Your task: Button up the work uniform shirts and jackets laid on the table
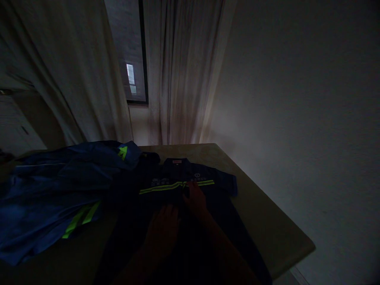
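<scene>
A dark navy work jacket lies spread front up, its collar at the far end. A yellow-green stripe crosses its chest, with pale lettering above. My right hand is at the centre front by the stripe, thumb and fingers closed on the front edge of the jacket. Nearer to me and to the left, my left hand rests flat on the jacket, fingers stretched out. The lower part of the jacket is very dark, so its details are hidden.
A crumpled blue garment with yellow-green bands is heaped at the left of the table. Beyond the table hang curtains beside a narrow window. A plain wall runs along the right side. The light is dim.
</scene>
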`<state>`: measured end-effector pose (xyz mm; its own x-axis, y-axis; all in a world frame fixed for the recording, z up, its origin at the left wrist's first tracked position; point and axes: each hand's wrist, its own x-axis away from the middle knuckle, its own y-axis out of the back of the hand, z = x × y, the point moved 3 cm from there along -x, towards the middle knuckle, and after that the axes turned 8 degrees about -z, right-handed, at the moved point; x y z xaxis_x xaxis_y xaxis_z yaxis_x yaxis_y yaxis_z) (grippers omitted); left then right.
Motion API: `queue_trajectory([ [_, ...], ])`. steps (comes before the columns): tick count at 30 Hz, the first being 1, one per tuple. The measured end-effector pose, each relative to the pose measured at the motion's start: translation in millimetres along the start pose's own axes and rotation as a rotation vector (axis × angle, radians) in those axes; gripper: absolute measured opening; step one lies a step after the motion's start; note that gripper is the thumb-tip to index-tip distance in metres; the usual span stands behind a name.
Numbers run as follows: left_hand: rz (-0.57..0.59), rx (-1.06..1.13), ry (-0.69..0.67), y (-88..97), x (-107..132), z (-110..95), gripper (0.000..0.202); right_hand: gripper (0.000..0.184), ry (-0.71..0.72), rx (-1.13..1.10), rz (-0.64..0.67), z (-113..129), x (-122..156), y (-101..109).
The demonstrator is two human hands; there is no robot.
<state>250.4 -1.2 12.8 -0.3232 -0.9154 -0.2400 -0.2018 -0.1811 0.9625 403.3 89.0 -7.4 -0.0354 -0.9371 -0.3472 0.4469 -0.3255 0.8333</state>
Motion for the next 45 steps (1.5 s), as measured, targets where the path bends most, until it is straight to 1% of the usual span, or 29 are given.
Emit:
queue_trajectory([
  [2, -0.106, 0.044, -0.050, -7.1, -35, 6, 0.043, 0.038, -0.039, -0.009, -0.015, -4, -3, -2],
  [4, -0.170, 0.068, -0.075, -22.5, -62, 15, 0.046, 0.040, -0.074, -0.045, -0.046, -9, -5, -3],
  [5, -0.184, 0.070, -0.075, -31.5, -72, 20, 0.047, 0.041, -0.090, -0.078, -0.065, -12, -6, -3],
  [7, -0.193, 0.064, -0.065, -48.7, -83, 28, 0.047, 0.041, -0.136, -0.174, -0.112, -16, -7, -2],
  [10, -0.205, 0.064, -0.080, -64.7, -85, 36, 0.048, 0.036, -0.194, -0.371, -0.160, -21, -8, -3],
  [12, -0.206, 0.056, -0.102, -68.4, -82, 39, 0.049, 0.033, -0.166, -0.465, -0.114, -20, -8, -7],
  [13, -0.205, 0.056, -0.107, -68.9, -81, 40, 0.049, 0.032, -0.129, -0.470, -0.076, -18, -8, -10],
  [15, -0.202, 0.078, -0.103, -69.1, -81, 44, 0.047, 0.029, -0.024, -0.401, -0.011, -14, -6, -15],
  [18, -0.193, 0.148, -0.074, -72.5, -83, 49, 0.043, 0.025, 0.138, -0.258, 0.020, -6, 0, -17],
  [20, -0.191, 0.182, -0.059, -77.3, -86, 51, 0.044, 0.032, 0.204, -0.185, 0.042, -3, 4, -15],
  [23, -0.219, 0.217, -0.063, -80.1, -92, 51, 0.045, 0.047, 0.251, -0.097, 0.105, -1, 8, -11],
  [25, -0.245, 0.229, -0.050, -73.0, -97, 57, 0.046, 0.049, 0.265, -0.073, 0.143, -2, 10, -9],
  [27, -0.269, 0.183, 0.011, -57.3, -101, 74, 0.045, 0.048, 0.275, -0.065, 0.154, -2, 10, -7],
  [29, -0.315, 0.045, 0.133, -35.1, -99, 104, 0.043, 0.048, 0.278, -0.062, 0.153, -2, 11, -6],
  [31, -0.407, -0.150, 0.318, -11.0, -89, 140, 0.045, 0.048, 0.277, -0.064, 0.149, -2, 11, -5],
  [32, -0.420, -0.229, 0.397, -1.4, -82, 158, 0.047, 0.048, 0.275, -0.065, 0.144, -2, 11, -5],
  [33, -0.410, -0.277, 0.463, 5.9, -74, 174, 0.048, 0.048, 0.274, -0.067, 0.140, -1, 11, -5],
  [35, -0.329, -0.306, 0.577, 13.6, -61, 200, 0.049, 0.047, 0.272, -0.070, 0.129, -1, 11, -5],
  [37, -0.244, -0.283, 0.681, 16.6, -52, 216, 0.050, 0.047, 0.271, -0.068, 0.125, -1, 11, -5],
  [38, -0.231, -0.272, 0.731, 18.1, -49, 219, 0.051, 0.047, 0.269, -0.062, 0.123, -1, 11, -6],
  [39, -0.244, -0.269, 0.764, 20.4, -48, 219, 0.053, 0.047, 0.260, -0.052, 0.119, -3, 11, -7],
  [40, -0.289, -0.278, 0.782, 23.6, -48, 217, 0.052, 0.047, 0.243, -0.039, 0.112, -5, 10, -8],
  [41, -0.360, -0.297, 0.780, 27.4, -49, 212, 0.049, 0.046, 0.220, -0.025, 0.102, -10, 8, -8],
  [42, -0.441, -0.316, 0.752, 30.9, -52, 206, 0.045, 0.044, 0.189, -0.013, 0.081, -15, 4, -9],
  [43, -0.505, -0.318, 0.688, 32.9, -57, 199, 0.044, 0.042, 0.158, -0.004, 0.051, -22, -2, -8],
  [44, -0.533, -0.287, 0.594, 32.4, -65, 192, 0.044, 0.041, 0.134, 0.001, 0.014, -29, -10, -6],
  [45, -0.510, -0.216, 0.483, 29.0, -76, 186, 0.044, 0.041, 0.113, 0.006, -0.026, -37, -20, -4],
])
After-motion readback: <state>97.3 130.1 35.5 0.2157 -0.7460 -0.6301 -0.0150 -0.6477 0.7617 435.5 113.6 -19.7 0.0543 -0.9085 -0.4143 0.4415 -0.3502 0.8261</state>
